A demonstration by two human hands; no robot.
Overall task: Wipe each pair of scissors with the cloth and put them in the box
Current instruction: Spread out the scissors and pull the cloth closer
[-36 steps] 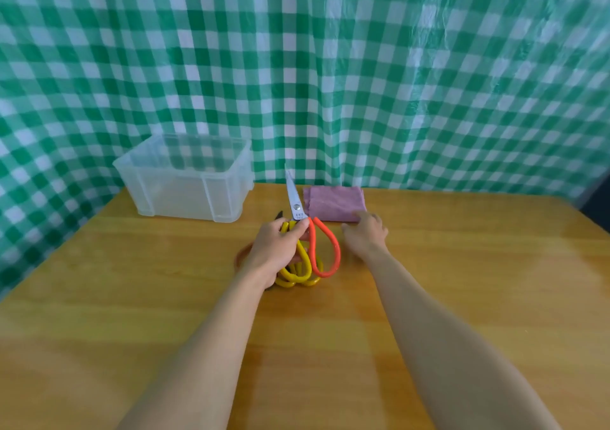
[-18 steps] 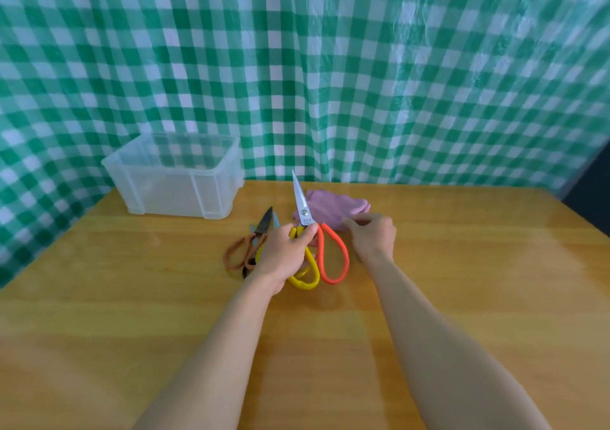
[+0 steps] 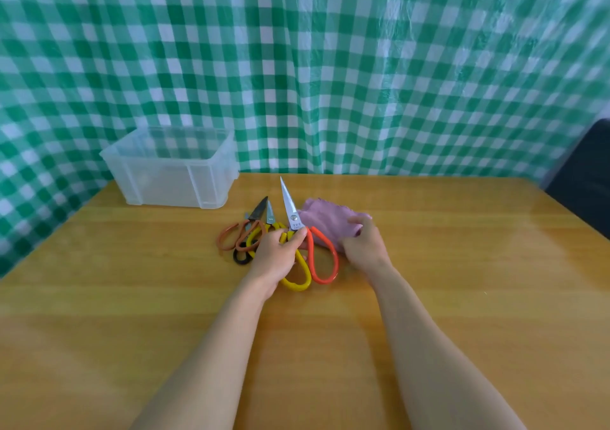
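Early: clear plastic box at 10 o'clock looks empty. Yellow/orange scissors are gripped in left hand fingers, pink cloth at 1 o'clock in right hand. Other pairs prob. unwiped on worktop.

Green-and-white checked backdrop far behind, translucent whitish box far left, honey-brown wood-grain table, mauve-pink cloth, silver-bladed scissors with yellow and orange-red handles, rust-brown-handled scissors left, black handle loop nearer.
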